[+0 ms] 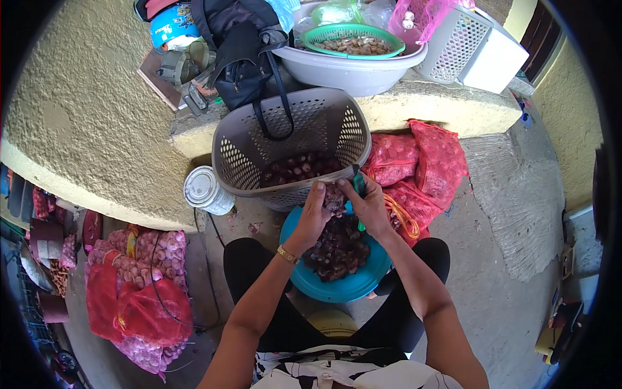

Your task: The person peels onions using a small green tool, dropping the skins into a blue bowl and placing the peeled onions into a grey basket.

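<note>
**Both hands on one shallot above the teal bowl**

Head view: my left hand (315, 209) and my right hand (368, 206) meet over the far rim of the teal bowl (311, 280), which sits between my knees and is heaped with dark purple shallots (338, 249). My left fingers curl around a single shallot (335, 198), pinching it from the left side. My right hand is closed on a small knife with a green handle (359, 186), its thumb pressed toward the same shallot; the blade itself is too small for me to make out. A gold bracelet (287, 255) sits on my left wrist.

Just beyond my hands a grey perforated basket (246, 155) leans against the concrete ledge (447, 104), tilted toward me, with peeled shallots lying in its bottom. Red mesh sacks (424, 165) lie to my right of the basket, touching it. A tin can (206, 190) stands on the floor at the basket's left. More red mesh sacks of bulbs (139, 292) rest well apart at my left.
</note>
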Available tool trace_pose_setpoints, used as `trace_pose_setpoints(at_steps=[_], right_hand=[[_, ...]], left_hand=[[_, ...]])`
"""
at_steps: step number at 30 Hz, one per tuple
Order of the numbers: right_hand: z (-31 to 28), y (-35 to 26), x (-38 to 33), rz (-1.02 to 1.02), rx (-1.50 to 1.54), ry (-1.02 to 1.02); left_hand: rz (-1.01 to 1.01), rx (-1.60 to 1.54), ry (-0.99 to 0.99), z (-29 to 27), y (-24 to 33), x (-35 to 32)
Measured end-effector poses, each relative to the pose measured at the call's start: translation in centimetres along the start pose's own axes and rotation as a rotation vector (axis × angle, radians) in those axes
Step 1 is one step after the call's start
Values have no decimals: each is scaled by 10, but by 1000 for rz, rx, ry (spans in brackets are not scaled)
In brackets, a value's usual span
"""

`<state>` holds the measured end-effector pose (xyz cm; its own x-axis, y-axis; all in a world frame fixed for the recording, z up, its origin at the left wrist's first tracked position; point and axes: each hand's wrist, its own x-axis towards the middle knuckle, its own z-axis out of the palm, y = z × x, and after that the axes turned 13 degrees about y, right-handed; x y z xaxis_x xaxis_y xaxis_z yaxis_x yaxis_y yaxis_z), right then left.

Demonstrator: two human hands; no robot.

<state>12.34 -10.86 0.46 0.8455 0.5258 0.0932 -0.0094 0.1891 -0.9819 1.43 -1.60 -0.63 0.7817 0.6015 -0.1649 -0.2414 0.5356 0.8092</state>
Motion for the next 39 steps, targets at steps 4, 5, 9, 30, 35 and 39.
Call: trace_pose_setpoints(at_steps=[4, 5, 9, 30, 35, 39], right_hand=[[2, -16, -2, 100, -111, -25], [0, -17, -2, 178, -136, -60], [6, -25, -10, 316, -59, -73], [-21, -43, -1, 398, 7, -290], [-28, -47, 2, 396, -110, -350], [-27, -50, 1, 346, -194, -359]], left_hand=[[19, 72, 108, -13, -4, 2], [-3, 23, 64, -20, -2, 5], [22, -11, 160, -21, 2, 6], [386, 800, -41, -30, -3, 0], [204, 711, -186, -29, 12, -7], [-72, 386, -159, -14, 30, -11]])
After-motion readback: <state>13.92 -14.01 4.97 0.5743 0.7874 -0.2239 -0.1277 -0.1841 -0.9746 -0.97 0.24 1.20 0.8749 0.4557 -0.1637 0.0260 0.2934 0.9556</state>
